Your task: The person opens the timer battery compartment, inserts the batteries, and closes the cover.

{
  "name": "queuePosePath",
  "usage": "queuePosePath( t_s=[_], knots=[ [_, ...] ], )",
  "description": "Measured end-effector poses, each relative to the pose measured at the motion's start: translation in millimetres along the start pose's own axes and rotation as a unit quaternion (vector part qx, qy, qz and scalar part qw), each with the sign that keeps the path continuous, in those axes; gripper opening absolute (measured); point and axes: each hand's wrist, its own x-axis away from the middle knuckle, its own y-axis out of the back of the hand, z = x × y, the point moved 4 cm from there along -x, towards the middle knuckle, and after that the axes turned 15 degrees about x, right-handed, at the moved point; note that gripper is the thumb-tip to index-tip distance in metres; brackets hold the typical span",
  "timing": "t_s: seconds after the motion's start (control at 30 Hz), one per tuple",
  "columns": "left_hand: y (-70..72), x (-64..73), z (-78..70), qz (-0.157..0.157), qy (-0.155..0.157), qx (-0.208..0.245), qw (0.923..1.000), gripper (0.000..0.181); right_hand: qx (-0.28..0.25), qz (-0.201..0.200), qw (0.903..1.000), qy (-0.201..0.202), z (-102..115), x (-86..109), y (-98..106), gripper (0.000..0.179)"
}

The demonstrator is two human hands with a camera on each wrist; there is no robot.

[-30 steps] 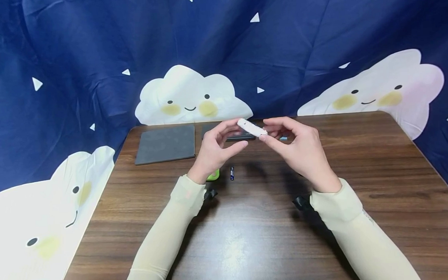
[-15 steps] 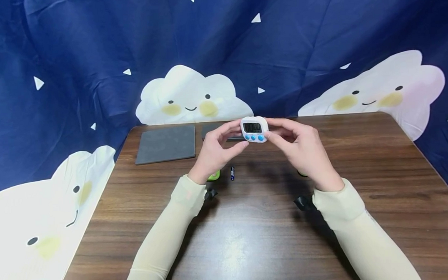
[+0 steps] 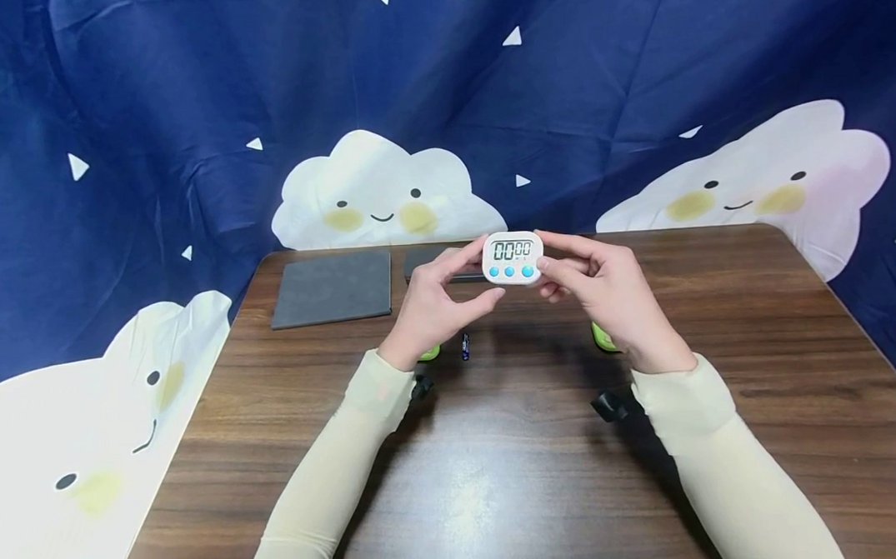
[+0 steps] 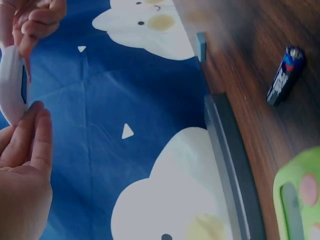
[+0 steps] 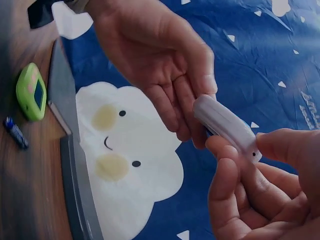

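A white digital timer (image 3: 513, 258) with blue buttons is raised above the table, its screen reading 00 00 toward the head camera. My right hand (image 3: 614, 293) pinches its right end between thumb and fingers. At the opposite end my left hand (image 3: 442, 305) holds it, fingertips at the left edge and thumb low by the bottom corner. Seen edge-on in the right wrist view, the timer (image 5: 227, 126) spans both hands. Below lies a small blue-and-black battery (image 3: 464, 345). A green device (image 4: 300, 195) with pink buttons and a screen is partly hidden by my left arm in the head view.
A flat dark grey panel (image 3: 332, 289) lies at the table's back left. Beside it, a black flat case (image 3: 458, 266) is partly behind my left hand. Another green thing (image 3: 604, 337) peeks out by my right wrist. A patterned blue curtain (image 3: 560, 99) hangs behind the table.
The timer has turned from edge-on to face the head camera, and its dark screen now shows digits. My right hand has shifted slightly right, uncovering more of the green thing beside it.
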Motion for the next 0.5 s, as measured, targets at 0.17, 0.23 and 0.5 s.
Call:
queuePosePath(
  t_s=[0.17,0.23,0.5],
  knots=[
    [1.3,-1.1,-1.9,-0.014,-0.014,-0.01,0.9998,0.064,-0.032,0.02,0.999,-0.025,-2.4,-1.1,-0.1,0.045],
    [1.9,-1.3,-2.1,-0.02,-0.021,-0.015,0.9995,0.062,-0.038,0.021,0.9987,-0.026,-3.1,-1.3,-0.2,0.044],
    [2.4,0.3,-1.4,-0.036,-0.027,-0.032,0.9985,0.059,0.007,0.009,0.9999,-0.009,-4.8,-2.5,2.9,0.04]
  ],
)
